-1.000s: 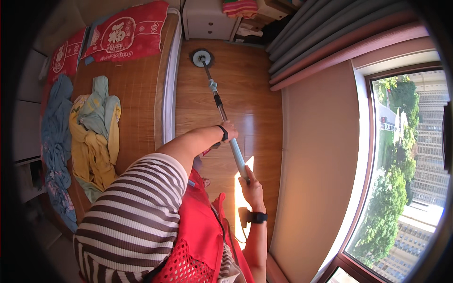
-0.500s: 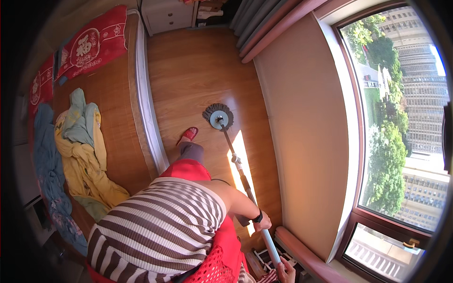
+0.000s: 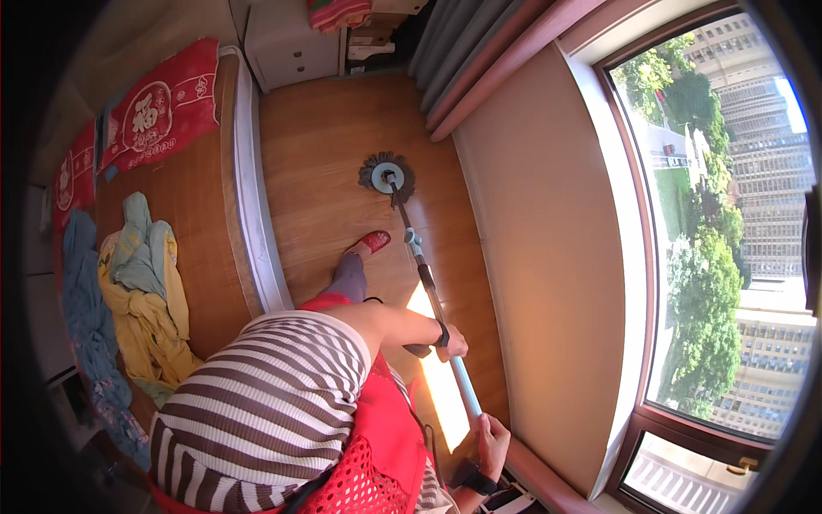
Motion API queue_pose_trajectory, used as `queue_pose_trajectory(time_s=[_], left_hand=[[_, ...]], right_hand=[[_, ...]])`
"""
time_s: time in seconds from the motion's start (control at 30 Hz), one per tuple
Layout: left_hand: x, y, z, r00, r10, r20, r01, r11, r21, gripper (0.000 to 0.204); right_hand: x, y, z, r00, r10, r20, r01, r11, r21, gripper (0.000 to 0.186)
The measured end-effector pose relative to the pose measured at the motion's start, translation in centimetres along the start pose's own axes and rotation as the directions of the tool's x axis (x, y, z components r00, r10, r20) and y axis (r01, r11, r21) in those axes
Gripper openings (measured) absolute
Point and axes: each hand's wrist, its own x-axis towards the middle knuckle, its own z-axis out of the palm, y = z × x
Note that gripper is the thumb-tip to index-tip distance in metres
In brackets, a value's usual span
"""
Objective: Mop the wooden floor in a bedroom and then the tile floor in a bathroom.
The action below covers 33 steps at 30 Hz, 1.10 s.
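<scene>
A mop (image 3: 388, 178) with a round, dark grey fringed head and a pale blue centre disc rests on the wooden floor ahead. Its long jointed pole slants back toward me on the right. My left hand (image 3: 453, 343), with a dark band at the wrist, is closed around the middle of the pole. Lower down, near the pole's upper end, my right hand (image 3: 491, 439) is closed on it too, with a black watch on that wrist. Part of the right-hand fingers is turned out of sight.
To the left is a bed with a brown mat (image 3: 201, 223), red pillow covers (image 3: 167, 116) and a crumpled yellow quilt (image 3: 154, 321). A grey cabinet (image 3: 295, 51) stands at the far end. Grey curtains (image 3: 471, 51), a wall and a window (image 3: 685, 283) line the right. My red-shod foot (image 3: 374, 242) is on the floor.
The mop head has slid away from me across the floor, toward the cabinet. Both hands have moved forward and left with the pole, and my foot has come forward. The view has shifted slightly.
</scene>
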Motion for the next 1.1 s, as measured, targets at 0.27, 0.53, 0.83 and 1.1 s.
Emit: queue_pose_trajectory(time_s=[0.27, 0.53, 0.83, 1.1], left_hand=[[-11.3, -21.5, -14.8, 0.816, -0.455, -0.358, 0.543, 0.814, 0.204, 0.024], [-17.8, -30.7, -23.8, 0.636, -0.657, -0.406, 0.756, 0.636, 0.155, 0.026], [-6.5, -19.4, -17.6, 0.925, -0.368, -0.09, 0.377, 0.917, 0.13, 0.022], [6.3, 1.8, -9.0, 0.986, 0.133, 0.103, -0.124, 0.989, -0.082, 0.013]], right_hand=[[18.9, -17.8, 11.9, 0.858, -0.405, 0.318, 0.461, 0.879, -0.125, 0.052], [25.3, -29.3, 18.4, 0.74, -0.58, 0.34, 0.651, 0.745, -0.147, 0.058], [17.9, -18.0, 5.8, 0.904, -0.307, 0.297, 0.36, 0.922, -0.144, 0.053], [2.0, -4.9, -9.0, 0.998, -0.007, -0.058, 0.0, 0.993, -0.116, 0.033]])
